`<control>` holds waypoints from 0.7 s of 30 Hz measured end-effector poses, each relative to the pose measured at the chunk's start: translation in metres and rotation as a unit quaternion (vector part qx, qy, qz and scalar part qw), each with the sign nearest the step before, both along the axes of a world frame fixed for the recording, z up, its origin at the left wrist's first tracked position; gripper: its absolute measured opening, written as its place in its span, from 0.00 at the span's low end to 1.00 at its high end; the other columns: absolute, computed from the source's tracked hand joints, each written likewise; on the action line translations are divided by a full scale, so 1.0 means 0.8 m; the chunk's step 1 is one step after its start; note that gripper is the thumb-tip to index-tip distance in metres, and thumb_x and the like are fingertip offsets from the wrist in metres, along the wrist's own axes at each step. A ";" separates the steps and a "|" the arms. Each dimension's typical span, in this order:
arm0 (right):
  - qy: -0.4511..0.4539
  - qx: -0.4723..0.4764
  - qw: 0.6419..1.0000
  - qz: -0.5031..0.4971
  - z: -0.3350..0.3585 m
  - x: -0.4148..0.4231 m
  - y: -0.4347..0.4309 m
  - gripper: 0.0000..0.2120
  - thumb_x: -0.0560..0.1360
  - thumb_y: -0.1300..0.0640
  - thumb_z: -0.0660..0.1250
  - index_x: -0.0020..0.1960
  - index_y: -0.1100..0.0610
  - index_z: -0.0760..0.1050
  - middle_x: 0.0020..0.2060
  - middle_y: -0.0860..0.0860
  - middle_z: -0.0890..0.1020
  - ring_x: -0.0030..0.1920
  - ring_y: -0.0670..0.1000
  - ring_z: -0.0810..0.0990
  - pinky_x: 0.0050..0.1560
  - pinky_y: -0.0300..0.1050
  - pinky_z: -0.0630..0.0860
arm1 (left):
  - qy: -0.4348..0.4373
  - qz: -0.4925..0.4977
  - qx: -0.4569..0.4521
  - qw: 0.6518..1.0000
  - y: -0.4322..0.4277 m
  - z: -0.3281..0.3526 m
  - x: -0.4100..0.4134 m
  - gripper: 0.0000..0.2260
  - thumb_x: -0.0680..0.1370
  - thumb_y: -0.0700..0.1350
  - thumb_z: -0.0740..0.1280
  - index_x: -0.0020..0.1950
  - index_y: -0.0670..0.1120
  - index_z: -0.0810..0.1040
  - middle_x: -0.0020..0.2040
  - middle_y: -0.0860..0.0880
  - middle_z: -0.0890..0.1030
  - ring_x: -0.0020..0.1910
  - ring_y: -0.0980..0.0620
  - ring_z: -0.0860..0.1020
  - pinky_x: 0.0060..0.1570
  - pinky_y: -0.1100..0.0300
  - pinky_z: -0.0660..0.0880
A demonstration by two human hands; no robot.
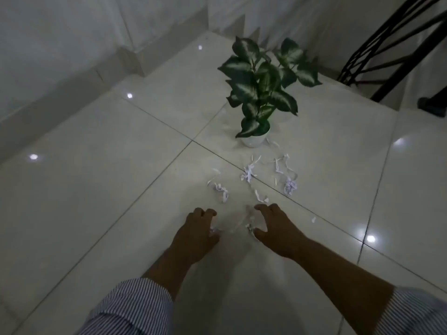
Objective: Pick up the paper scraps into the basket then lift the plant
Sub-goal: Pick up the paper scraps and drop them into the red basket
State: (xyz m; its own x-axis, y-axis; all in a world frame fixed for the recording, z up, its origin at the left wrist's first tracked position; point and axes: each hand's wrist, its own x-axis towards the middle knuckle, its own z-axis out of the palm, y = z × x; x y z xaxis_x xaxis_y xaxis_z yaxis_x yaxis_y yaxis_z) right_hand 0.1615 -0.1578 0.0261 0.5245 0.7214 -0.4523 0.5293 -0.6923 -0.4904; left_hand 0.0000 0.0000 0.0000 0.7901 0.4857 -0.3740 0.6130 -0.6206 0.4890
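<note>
White paper scraps [248,174] lie scattered on the pale tiled floor in front of a green-leaved plant [263,85] in a small white pot [252,141]. Both my hands are down on the floor nearer to me than most of the scraps. My left hand [197,229] is curled like a claw with a crumpled scrap [214,230] between thumb and fingers. My right hand [274,227] is curled the same way around another scrap [249,228] at its thumb. A faint blurred strip runs between the two hands. No basket is in view.
More scraps lie at the left [221,189] and right [290,186], and one small piece [313,219] sits right of my right hand. A black metal frame [387,52] stands at the back right. White walls and a skirting step [125,56] run along the left.
</note>
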 end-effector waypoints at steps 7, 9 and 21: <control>-0.024 -0.029 0.999 0.036 -0.059 0.011 0.016 0.43 0.69 0.49 0.75 0.76 0.48 0.55 0.66 0.58 0.61 0.65 0.60 0.67 0.65 0.56 0.73 | -0.055 0.037 0.026 0.997 -0.021 -0.054 0.006 0.10 0.77 0.47 0.64 0.56 0.44 0.76 0.52 0.44 0.74 0.49 0.42 0.76 0.47 0.50 0.74; -0.027 -0.019 0.998 0.057 -0.071 0.018 0.014 0.37 0.71 0.53 0.74 0.75 0.48 0.59 0.65 0.57 0.62 0.62 0.60 0.70 0.65 0.57 0.73 | -0.084 0.063 0.018 0.994 -0.021 -0.060 0.005 0.09 0.76 0.47 0.61 0.47 0.44 0.77 0.45 0.47 0.73 0.43 0.44 0.75 0.42 0.50 0.72; -0.043 0.027 0.994 0.092 -0.084 0.043 0.010 0.24 0.64 0.71 0.72 0.57 0.58 0.73 0.54 0.57 0.72 0.46 0.59 0.76 0.43 0.44 0.70 | -0.135 0.263 -0.112 0.949 -0.014 -0.060 0.005 0.06 0.79 0.42 0.63 0.48 0.44 0.78 0.44 0.48 0.82 0.43 0.49 0.78 0.42 0.59 0.71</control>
